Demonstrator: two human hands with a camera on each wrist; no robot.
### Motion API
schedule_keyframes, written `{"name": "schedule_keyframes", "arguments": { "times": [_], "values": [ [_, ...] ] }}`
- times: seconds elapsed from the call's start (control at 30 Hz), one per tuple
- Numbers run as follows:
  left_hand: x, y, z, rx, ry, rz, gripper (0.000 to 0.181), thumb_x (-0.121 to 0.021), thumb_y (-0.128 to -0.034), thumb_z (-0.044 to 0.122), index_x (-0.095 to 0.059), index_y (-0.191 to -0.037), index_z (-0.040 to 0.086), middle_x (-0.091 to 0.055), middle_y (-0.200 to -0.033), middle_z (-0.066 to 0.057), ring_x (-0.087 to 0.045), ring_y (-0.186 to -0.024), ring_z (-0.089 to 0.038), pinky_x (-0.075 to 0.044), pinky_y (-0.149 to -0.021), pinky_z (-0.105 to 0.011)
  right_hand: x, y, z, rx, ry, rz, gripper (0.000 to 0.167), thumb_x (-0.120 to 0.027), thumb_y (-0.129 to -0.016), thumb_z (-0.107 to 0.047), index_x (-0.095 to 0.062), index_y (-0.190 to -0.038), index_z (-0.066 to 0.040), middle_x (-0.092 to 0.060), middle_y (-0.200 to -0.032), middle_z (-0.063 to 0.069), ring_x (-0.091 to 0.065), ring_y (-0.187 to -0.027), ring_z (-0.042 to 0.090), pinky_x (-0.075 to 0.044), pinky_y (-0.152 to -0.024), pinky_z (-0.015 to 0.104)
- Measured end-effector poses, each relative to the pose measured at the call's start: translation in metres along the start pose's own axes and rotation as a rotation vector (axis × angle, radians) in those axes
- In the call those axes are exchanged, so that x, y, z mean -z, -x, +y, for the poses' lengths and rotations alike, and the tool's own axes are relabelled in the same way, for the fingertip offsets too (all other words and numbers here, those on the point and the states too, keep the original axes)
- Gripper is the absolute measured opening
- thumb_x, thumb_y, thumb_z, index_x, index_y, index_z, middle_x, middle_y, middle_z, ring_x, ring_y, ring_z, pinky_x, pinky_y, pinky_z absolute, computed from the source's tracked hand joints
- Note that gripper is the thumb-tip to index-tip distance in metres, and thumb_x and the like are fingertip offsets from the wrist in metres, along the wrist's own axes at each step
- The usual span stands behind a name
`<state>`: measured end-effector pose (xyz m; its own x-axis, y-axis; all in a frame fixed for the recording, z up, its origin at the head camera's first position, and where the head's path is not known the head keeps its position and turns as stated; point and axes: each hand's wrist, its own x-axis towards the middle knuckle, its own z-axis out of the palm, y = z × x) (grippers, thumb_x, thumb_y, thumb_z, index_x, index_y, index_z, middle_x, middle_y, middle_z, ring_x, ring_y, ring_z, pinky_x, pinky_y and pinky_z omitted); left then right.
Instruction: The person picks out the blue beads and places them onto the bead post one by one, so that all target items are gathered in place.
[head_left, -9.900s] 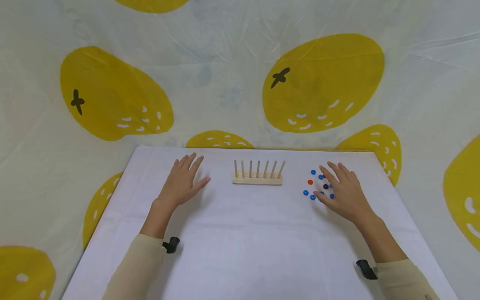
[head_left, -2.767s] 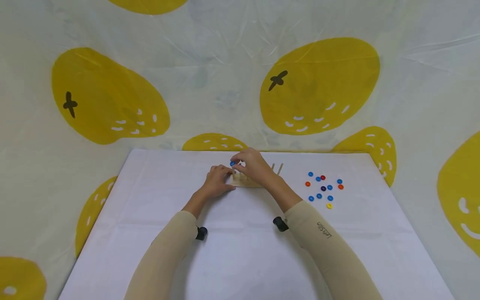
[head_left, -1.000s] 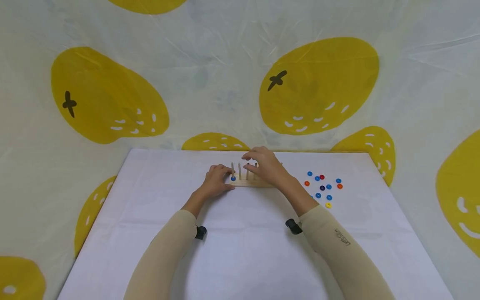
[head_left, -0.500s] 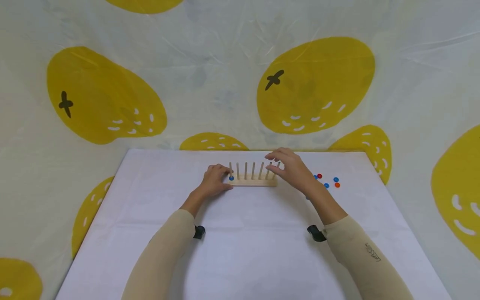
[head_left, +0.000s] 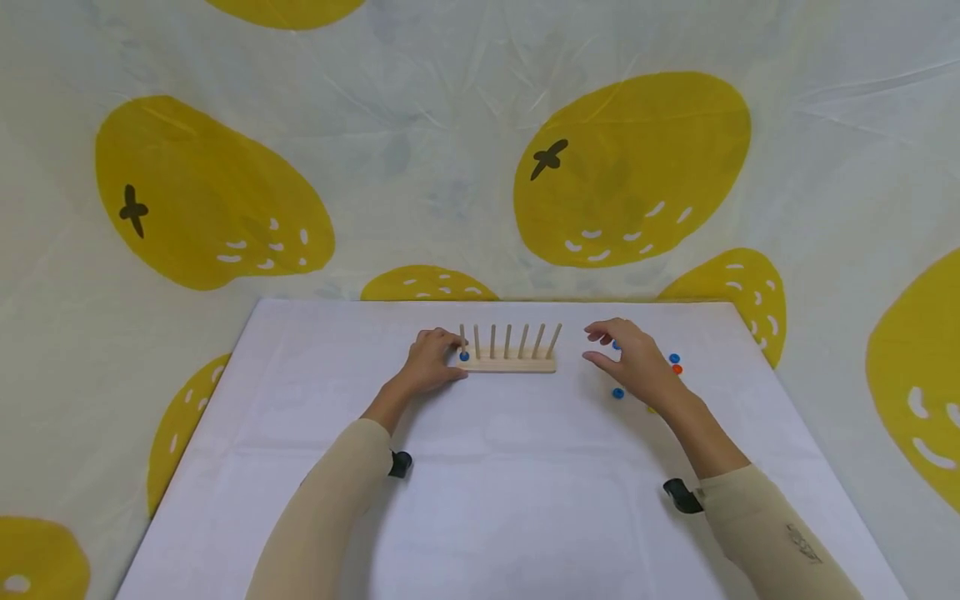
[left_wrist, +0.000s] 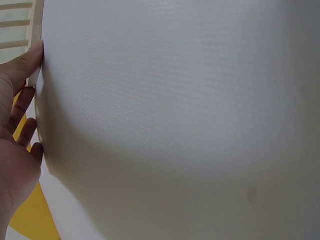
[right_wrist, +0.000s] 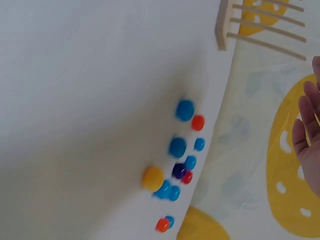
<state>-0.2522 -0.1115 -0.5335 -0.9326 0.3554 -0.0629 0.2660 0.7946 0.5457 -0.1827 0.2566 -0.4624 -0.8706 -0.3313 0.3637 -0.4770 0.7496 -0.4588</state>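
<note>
A wooden peg stand [head_left: 510, 365] with a row of upright pegs stands near the table's back edge. One blue bead [head_left: 464, 357] sits low on its leftmost peg. My left hand [head_left: 429, 362] holds the stand's left end, thumb at the front and fingers behind; the left wrist view shows the thumb [left_wrist: 34, 52] against the base. Right of the stand, my right hand [head_left: 637, 362] hovers over the loose beads, fingers loosely bent and nothing between them. It hides many of them in the head view. The right wrist view shows a yellow bead [right_wrist: 153, 178] and a dark purple bead [right_wrist: 179, 170].
More loose beads, blue, orange and red, lie spread on the white table [head_left: 480, 500], among them a blue bead [head_left: 618, 393] nearer me and an orange bead [head_left: 677, 369] farther right. A fruit-print cloth [head_left: 450, 167] hangs behind the table.
The right hand has let go of the blue bead, now down on the leftmost peg, and has moved right, away from the stand to the loose beads. The left hand has stayed at the stand.
</note>
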Motion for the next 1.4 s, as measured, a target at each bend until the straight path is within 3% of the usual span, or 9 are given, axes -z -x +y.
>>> {"name": "schedule_keyframes", "arguments": {
  "times": [0.23, 0.5, 0.77, 1.4],
  "values": [
    [0.0, 0.0, 0.0, 0.003, 0.0, 0.0, 0.057, -0.089, -0.0819, 0.03, -0.068, -0.132, 0.014, -0.06, -0.139, -0.01, -0.042, -0.14, -0.035, -0.034, -0.117, -0.055, 0.003, 0.022, 0.02, -0.002, 0.015, -0.005, 0.035, -0.085, -0.084, -0.006, -0.072, -0.116, -0.004, -0.073, -0.107, 0.009, -0.062, -0.1, 0.026, -0.056, -0.08, 0.047],
    [-0.001, -0.001, -0.001, 0.014, 0.01, -0.008, 0.057, -0.088, -0.0828, 0.03, -0.067, -0.133, 0.015, -0.06, -0.14, -0.009, -0.041, -0.141, -0.034, -0.033, -0.118, -0.054, 0.002, 0.045, 0.042, -0.167, 0.02, -0.174, 0.025, -0.081, -0.089, -0.016, -0.077, -0.113, -0.011, -0.075, -0.111, 0.006, -0.054, -0.105, 0.026, -0.05, -0.084, 0.044],
    [0.0, 0.001, 0.001, 0.02, 0.016, -0.01, 0.056, -0.088, -0.0838, 0.03, -0.067, -0.133, 0.014, -0.059, -0.141, -0.009, -0.039, -0.142, -0.034, -0.031, -0.119, -0.054, -0.008, 0.058, 0.06, -0.133, 0.16, -0.271, 0.033, -0.085, -0.086, -0.023, -0.079, -0.117, -0.016, -0.075, -0.117, 0.008, -0.056, -0.111, 0.033, -0.044, -0.089, 0.051],
    [0.001, 0.002, 0.0, 0.006, 0.009, -0.002, 0.058, -0.088, -0.0837, 0.03, -0.066, -0.135, 0.013, -0.059, -0.139, -0.009, -0.041, -0.139, -0.033, -0.034, -0.117, -0.053, -0.014, 0.061, 0.06, -0.075, 0.178, -0.233, 0.02, -0.086, -0.085, -0.018, -0.081, -0.105, -0.016, -0.076, -0.108, 0.007, -0.054, -0.102, 0.029, -0.045, -0.082, 0.043]
  ]
}}
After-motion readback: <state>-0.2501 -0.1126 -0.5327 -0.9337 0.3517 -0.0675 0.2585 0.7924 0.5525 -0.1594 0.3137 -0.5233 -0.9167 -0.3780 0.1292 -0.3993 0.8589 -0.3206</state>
